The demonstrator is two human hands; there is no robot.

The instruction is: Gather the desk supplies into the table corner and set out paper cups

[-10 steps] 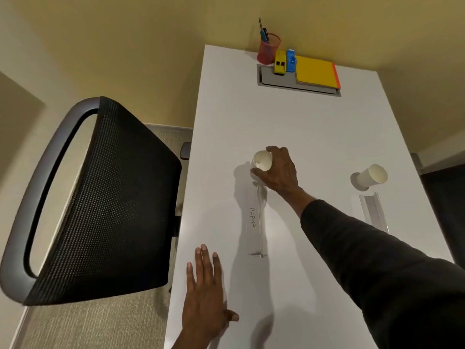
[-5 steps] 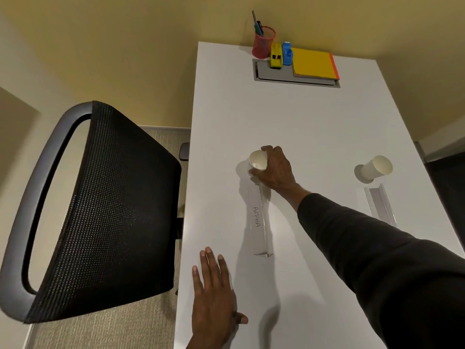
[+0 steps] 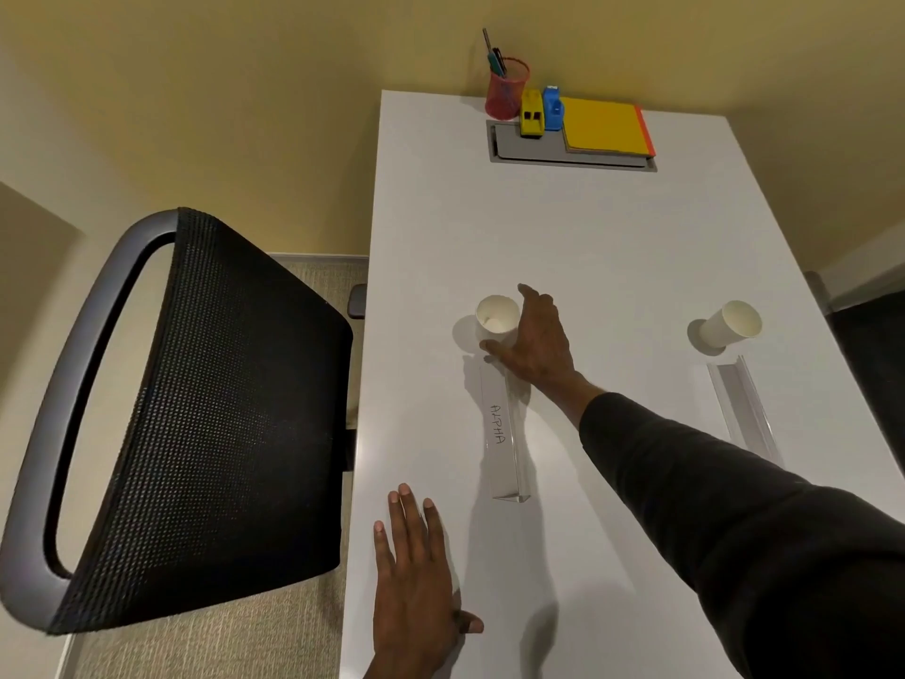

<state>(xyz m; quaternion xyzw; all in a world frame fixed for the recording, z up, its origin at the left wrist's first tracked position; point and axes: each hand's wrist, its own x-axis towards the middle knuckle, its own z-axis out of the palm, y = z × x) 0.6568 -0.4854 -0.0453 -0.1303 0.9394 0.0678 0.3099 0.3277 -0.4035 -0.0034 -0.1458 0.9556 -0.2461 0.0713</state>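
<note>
A white paper cup [image 3: 495, 316] stands upright on the white table [image 3: 587, 237], just beyond a clear name holder marked ALPHA [image 3: 502, 433]. My right hand [image 3: 536, 345] curves around the cup's right side, thumb at its base, fingers behind it. My left hand [image 3: 416, 575] lies flat and open on the table's near left edge. A second paper cup [image 3: 729, 325] stands to the right, beyond another clear holder [image 3: 742, 409]. At the far corner sit a red pen cup [image 3: 507, 93], a yellow stapler [image 3: 531, 117], a blue item [image 3: 553, 107] and a yellow pad [image 3: 605, 125].
A black mesh office chair [image 3: 205, 414] stands close against the table's left side. A grey cable hatch [image 3: 538, 151] is set into the table under the far supplies. A yellow wall runs behind the table. A dark chair edge [image 3: 871, 365] shows at right.
The cup in my right hand has gone from tilted to standing upright on the table, and my fingers have loosened around it. My left hand has stayed flat.
</note>
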